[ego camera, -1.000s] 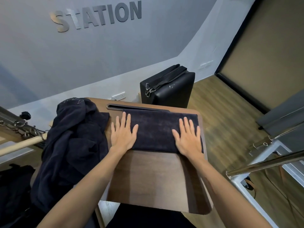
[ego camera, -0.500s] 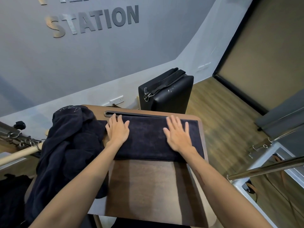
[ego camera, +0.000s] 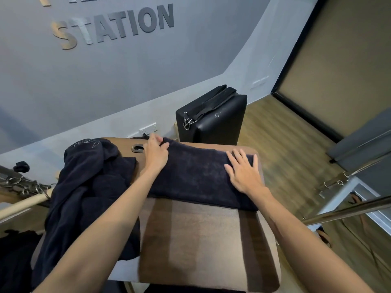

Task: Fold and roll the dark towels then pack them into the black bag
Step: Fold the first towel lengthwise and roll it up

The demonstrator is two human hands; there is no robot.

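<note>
A folded dark towel (ego camera: 194,176) lies across the far half of a brown wooden board (ego camera: 203,240). My left hand (ego camera: 155,152) rests on the towel's far left corner, fingers curled over its edge. My right hand (ego camera: 243,172) lies flat, fingers spread, on the towel's right end. A heap of loose dark towels (ego camera: 84,197) hangs over the board's left side. The black bag (ego camera: 213,119), with a strap and metal clips on top, stands on the floor just beyond the board.
A grey wall with the lettering STATION rises behind. Metal rails (ego camera: 347,210) and a frame stand at the right over wooden flooring. A wooden bar with springs (ego camera: 23,199) sits at the left. A slot handle (ego camera: 137,148) is cut into the board's far edge.
Both hands slid away from me across the towel toward its far edge. My left hand now curls over the far left corner, and the towel's far edge has lifted slightly.
</note>
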